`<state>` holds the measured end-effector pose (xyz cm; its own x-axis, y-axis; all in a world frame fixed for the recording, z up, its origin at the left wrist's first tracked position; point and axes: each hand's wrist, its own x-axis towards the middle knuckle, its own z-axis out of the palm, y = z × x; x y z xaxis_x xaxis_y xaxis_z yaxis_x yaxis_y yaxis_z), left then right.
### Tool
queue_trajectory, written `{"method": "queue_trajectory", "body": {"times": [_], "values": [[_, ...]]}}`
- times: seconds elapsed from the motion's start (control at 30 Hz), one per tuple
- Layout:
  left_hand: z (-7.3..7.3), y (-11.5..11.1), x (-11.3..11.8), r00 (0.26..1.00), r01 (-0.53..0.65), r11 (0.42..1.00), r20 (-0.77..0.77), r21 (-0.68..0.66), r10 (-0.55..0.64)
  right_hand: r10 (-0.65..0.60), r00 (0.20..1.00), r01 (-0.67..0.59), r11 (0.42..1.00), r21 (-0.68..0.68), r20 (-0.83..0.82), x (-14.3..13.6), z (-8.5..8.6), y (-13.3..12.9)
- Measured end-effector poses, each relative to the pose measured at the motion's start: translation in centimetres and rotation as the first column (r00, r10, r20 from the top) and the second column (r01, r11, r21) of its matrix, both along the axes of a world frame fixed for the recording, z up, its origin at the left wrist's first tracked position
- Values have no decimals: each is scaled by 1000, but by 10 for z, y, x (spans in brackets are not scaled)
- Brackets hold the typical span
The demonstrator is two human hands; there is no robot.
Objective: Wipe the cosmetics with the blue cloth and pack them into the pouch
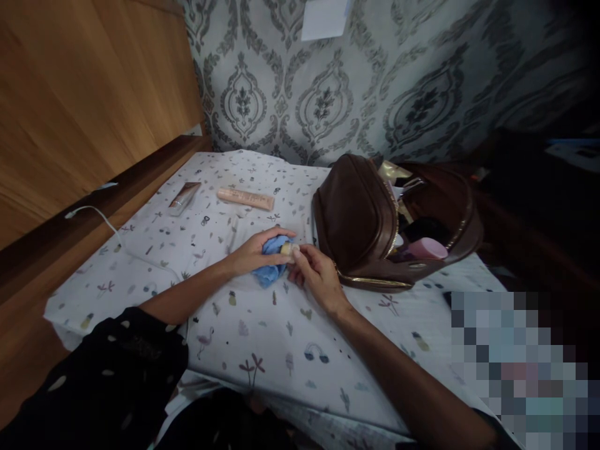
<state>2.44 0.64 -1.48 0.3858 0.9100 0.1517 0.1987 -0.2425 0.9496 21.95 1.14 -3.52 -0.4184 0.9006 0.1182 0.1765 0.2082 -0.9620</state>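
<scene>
The yellowish container [287, 249] — held with blue cloth [270, 275] in the curled left hand [253, 253], its pale end pinched by the right hand [321, 275], over the patterned sheet [272, 331] — could slip if the cloth slides.

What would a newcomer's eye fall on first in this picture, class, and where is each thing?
Probably the big open brown bag, standing on the right of the printed sheet with a pink item showing inside. Next, the bright blue cloth near the middle, in the left hand, while the right hand pinches a small yellowish item against it. Behind, dark medallions mark the grey wallpaper.
</scene>
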Motion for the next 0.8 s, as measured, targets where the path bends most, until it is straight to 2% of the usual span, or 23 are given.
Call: {"method": "queue_trajectory", "body": {"times": [0.1,0.23,0.53,0.67,0.8], "values": [[-5,1,-2,999,21,998,-43,54,-19,-5,1000,5,1000,-2,8,0,2,0],[-10,3,-2,998,-44,992,-41,115,49,7,1000,-7,1000,5,-14,0,2,-1],[-9,5,0,995,-97,992,-14,79,99,-27,986,24,999,-24,-162,-3,-9,1],[-9,5,1,990,-142,987,-12,74,143,-23,984,19,1000,-20,-177,-4,-7,1],[-9,4,2,990,-134,986,-35,100,138,-50,986,48,999,-11,-157,-5,-6,0]]}}
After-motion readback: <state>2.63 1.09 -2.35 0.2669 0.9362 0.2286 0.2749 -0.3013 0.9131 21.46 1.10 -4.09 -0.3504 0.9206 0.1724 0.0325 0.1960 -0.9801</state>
